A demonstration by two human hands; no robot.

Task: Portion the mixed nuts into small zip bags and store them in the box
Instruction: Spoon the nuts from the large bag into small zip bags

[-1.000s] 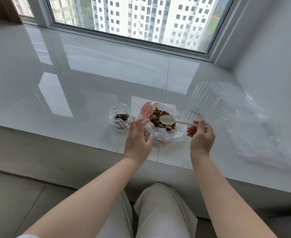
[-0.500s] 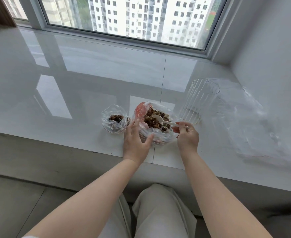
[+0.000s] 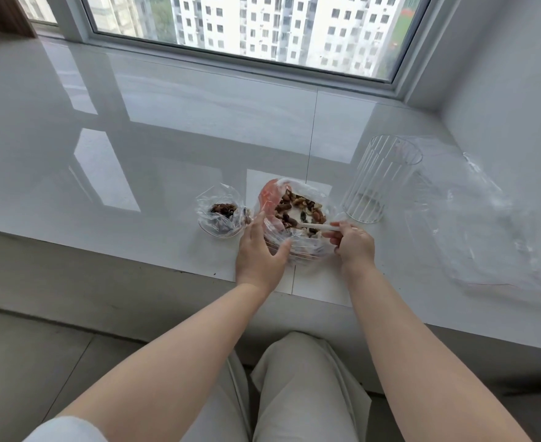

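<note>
Just below the middle of the frame, the big open bag of mixed nuts (image 3: pixel 297 215) sat on the glossy white sill (image 3: pixel 154 161), a red patch showing on its upper left fold. The left hand (image 3: pixel 258 253) cupped the bag's left side, fingers up along the plastic and thumb spread across the front. The right hand (image 3: pixel 353 242) pinched the handle of a white spoon (image 3: pixel 317 226), its bowl sunk among the nuts. Just left of the big bag stood a small zip bag (image 3: pixel 219 212), mouth open, a dark little heap of nuts at its bottom. To the right, apart from the bags, a clear ribbed container (image 3: pixel 380 180) stood tilted in the wide view. Further right lay crumpled clear plastic (image 3: pixel 486 224) against the wall. Pale trousers (image 3: pixel 294 378) showed at the bottom of the frame
</note>
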